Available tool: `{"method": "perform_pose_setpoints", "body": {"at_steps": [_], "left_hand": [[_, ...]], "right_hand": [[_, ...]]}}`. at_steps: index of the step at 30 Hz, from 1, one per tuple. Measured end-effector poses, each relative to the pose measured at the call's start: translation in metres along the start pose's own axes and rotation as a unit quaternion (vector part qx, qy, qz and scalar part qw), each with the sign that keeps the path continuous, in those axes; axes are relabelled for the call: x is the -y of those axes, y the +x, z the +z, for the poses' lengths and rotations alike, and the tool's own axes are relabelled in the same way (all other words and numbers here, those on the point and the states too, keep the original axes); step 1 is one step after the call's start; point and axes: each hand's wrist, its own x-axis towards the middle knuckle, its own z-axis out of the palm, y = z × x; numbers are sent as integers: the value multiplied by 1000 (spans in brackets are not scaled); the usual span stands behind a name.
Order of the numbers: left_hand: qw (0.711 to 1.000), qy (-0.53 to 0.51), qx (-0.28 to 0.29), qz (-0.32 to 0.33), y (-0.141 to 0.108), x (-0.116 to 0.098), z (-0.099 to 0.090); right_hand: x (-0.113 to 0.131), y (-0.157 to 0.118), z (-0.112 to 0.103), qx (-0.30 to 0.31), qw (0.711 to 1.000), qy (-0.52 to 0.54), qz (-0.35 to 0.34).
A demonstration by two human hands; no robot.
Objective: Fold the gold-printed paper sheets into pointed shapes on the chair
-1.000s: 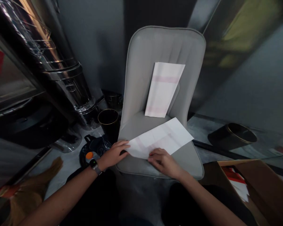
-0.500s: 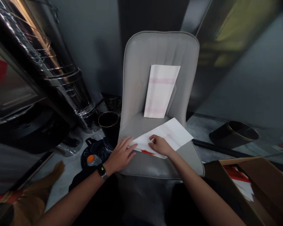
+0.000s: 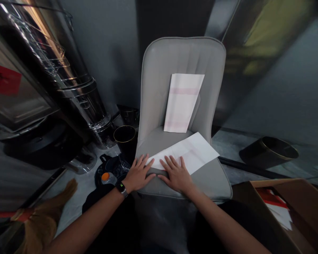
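A white folded paper sheet lies slantwise on the grey chair seat. My left hand has its fingers spread, with the fingertips at the paper's left corner; a watch is on that wrist. Flat on the paper's near edge rests my right hand, fingers apart and thumb toward the left hand. Neither hand grips anything. Behind them, a stack of folded white paper with faint pink bands leans against the chair back.
A cardboard box with red and white papers stands at the lower right. To the left are a black bin, a bottle with an orange cap, a dark bag, a broom and a shiny metal cylinder.
My right hand has gone from curled fingers to lying flat on the paper. The red patch at the paper's near edge no longer shows. The view has shifted slightly.
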Motion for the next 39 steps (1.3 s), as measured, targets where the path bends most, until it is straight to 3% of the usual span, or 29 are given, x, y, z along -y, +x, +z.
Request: {"method": "perform_pose_setpoints", "body": {"at_steps": [4, 12, 18, 25, 29, 39], "left_hand": [[1000, 12, 0, -2, 0, 0, 0], [998, 46, -25, 27, 2, -8, -5], [998, 14, -30, 56, 4, -10, -1], [997, -2, -22, 69, 5, -4, 3], [997, -14, -22, 69, 8, 0, 7], [996, -33, -43, 69, 9, -1, 9]], "right_hand": [[-9, 4, 7, 27, 1000, 7, -2], [-7, 6, 9, 23, 1000, 9, 6], [-9, 5, 10, 16, 1000, 14, 10], [10, -2, 12, 34, 999, 32, 6], [14, -12, 6, 38, 998, 45, 12], [-10, -71, -5, 21, 996, 29, 87]]}}
